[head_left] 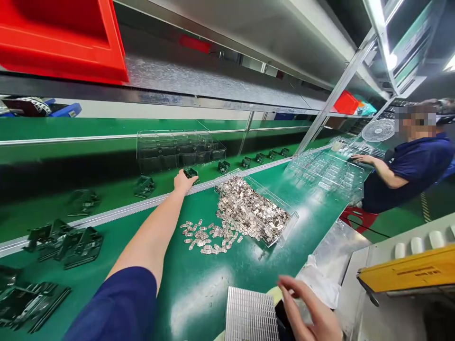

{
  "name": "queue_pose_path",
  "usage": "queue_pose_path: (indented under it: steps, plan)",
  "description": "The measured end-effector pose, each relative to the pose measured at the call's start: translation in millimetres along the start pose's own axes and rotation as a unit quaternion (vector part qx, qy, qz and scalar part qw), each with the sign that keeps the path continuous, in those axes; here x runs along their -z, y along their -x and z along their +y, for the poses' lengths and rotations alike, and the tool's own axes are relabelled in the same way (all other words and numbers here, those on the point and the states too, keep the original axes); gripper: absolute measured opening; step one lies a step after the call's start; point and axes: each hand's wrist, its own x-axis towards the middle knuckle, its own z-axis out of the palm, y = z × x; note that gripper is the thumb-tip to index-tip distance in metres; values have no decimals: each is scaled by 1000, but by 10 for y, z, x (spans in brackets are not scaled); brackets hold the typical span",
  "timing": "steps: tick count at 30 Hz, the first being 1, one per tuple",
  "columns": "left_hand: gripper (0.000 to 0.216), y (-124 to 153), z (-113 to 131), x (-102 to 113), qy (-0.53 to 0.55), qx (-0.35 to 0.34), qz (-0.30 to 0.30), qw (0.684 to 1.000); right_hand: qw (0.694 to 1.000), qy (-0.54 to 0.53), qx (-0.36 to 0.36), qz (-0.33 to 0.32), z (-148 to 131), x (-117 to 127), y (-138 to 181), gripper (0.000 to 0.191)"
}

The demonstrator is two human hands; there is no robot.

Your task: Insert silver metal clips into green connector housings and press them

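Note:
My left arm stretches forward across the green bench. My left hand point(183, 180) is closed on a small black plastic part point(192, 174) at the edge of the conveyor belt point(106, 189). Low at the near edge, my right hand point(308, 310) hovers with fingers spread, holding nothing, beside a ribbed metal block point(250, 315). A clear tray point(282, 226) piled with small shiny metal pieces point(250, 206) lies between the two hands, with several loose metal pieces point(208, 235) spilled beside it.
More black parts point(66, 241) lie on the bench at left, and others point(263, 156) ride the belt. An empty clear tray point(179, 149) sits on the belt, with stacked clear trays point(325, 170) at right. A co-worker point(412, 166) works at far right. Red bins point(60, 38) sit overhead.

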Motion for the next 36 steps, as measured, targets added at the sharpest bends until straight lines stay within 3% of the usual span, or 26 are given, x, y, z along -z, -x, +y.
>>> queue_pose_path:
  steps: [4, 7, 11, 14, 17, 20, 24, 28, 32, 36]
  plan:
    - [83, 9, -253, 124, -70, -41, 42, 996, 982, 96, -8, -160, -138, -611, -882, 27]
    - [66, 34, -526, 440, -194, -21, 88, 977, 965, 165, -16, -205, -170, -1042, -1422, 28]
    - [35, 66, -733, 760, -284, 4, 57, 957, 953, 187, -18, -239, -115, -1406, -1700, 19]
    - [34, 173, -661, 881, -307, -34, 33, 950, 948, 195, -16, -249, -59, -1508, -1717, 13]
    - [34, 440, -518, 1040, -325, -80, 32, 942, 955, 180, -5, -236, -39, -1500, -1708, 13]
    - [35, 884, -452, 1227, -333, -107, 30, 936, 970, 140, 6, -201, -80, -1428, -1666, 19]
    - [29, 1611, -535, 1310, -332, -119, -16, 936, 985, 43, 18, -166, -223, -1300, -1437, 24]
    - [32, 2221, -714, 1295, -310, -100, -47, 944, 982, -96, 1, -164, -383, -1107, -1022, 26]
    - [59, 2595, -1021, 1379, -130, -70, -14, 989, 936, -291, -122, -157, -449, -807, -593, 28]
    - [98, 2672, -1360, 1318, -27, -70, -114, 991, 911, -328, -187, -164, -502, -638, -227, 30]
